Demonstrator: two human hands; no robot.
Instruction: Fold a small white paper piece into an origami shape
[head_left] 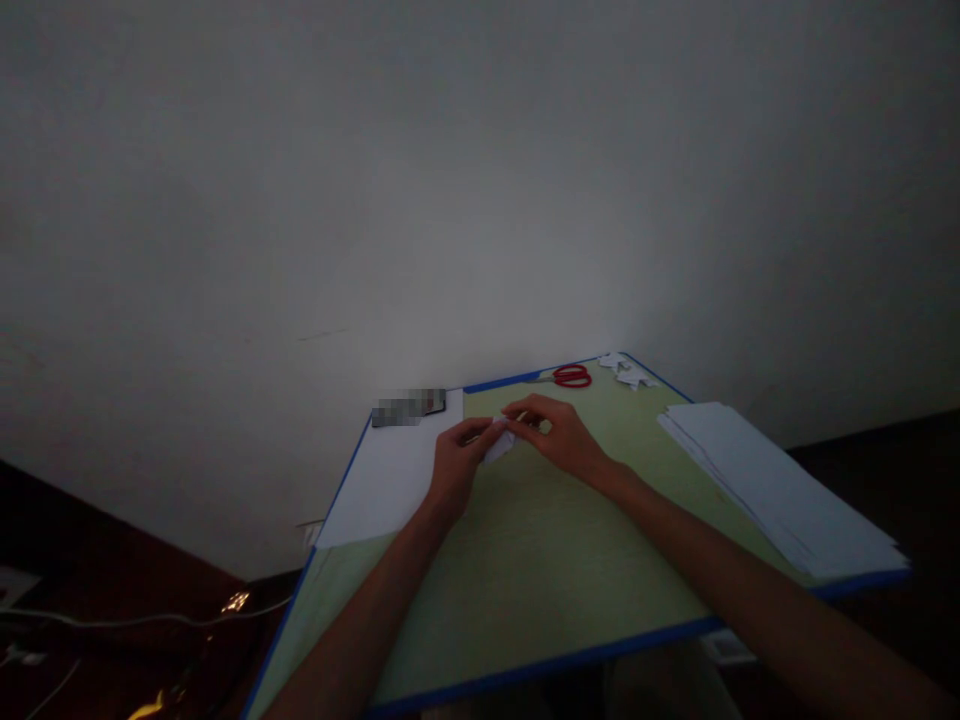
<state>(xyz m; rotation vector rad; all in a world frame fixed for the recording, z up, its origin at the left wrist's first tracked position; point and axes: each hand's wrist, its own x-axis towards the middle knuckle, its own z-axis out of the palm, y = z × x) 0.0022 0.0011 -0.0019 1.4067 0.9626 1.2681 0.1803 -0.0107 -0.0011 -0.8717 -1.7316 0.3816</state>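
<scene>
Between my two hands is a small piece of folded white paper point(498, 446), held over the middle of the table. My left hand point(459, 458) pinches it from the left, thumb on top. The thumb and forefinger of my right hand point(556, 432) close on its upper right edge. Fingers cover much of the paper, so its full shape is hidden. A white sheet point(379, 475) lies flat to the left of my left hand. Beyond my right hand, near the far edge, lie scissors point(572, 376) with red handles.
The green table point(540, 590) has a blue rim and stands against a grey wall point(480, 200). A stack of white paper point(780, 485) lies at the right. Small folded white paper pieces point(634, 378) sit at the far right corner. A partly blurred phone-like object point(435, 402) rests at the back left.
</scene>
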